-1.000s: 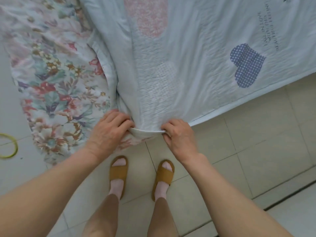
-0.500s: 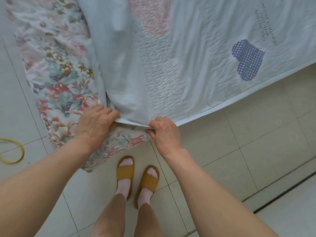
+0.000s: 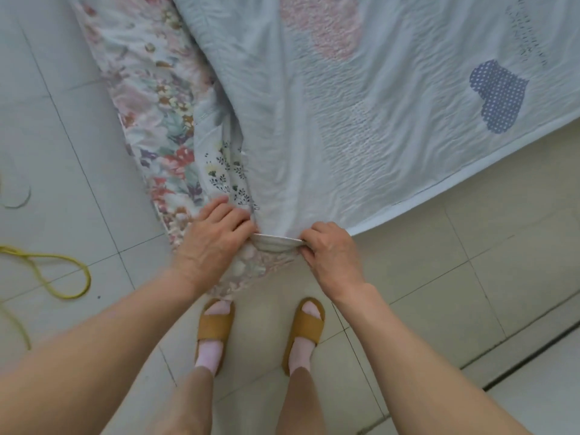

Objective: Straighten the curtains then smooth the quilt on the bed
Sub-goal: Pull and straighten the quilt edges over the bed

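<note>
A pale blue quilt (image 3: 361,120) with pink patches and a blue dotted heart (image 3: 499,95) covers the bed and hangs over its corner. Under it lies a floral sheet (image 3: 157,120). My left hand (image 3: 213,243) and my right hand (image 3: 329,255) both pinch the quilt's white-edged corner (image 3: 276,241), a short span of hem stretched between them. Near my left hand a fold of the quilt shows its small-flower underside (image 3: 229,171). No curtains are in view.
I stand on pale floor tiles (image 3: 439,277) at the bed's corner, feet in tan slippers (image 3: 216,328) and pink socks. A yellow cord (image 3: 62,277) loops on the floor at the left. A dark floor track (image 3: 533,353) runs at the lower right.
My feet have stepped apart and both hands, still holding the quilt corner, have shifted right and lower. A fold of the quilt's small-flower underside now shows near my left hand.
</note>
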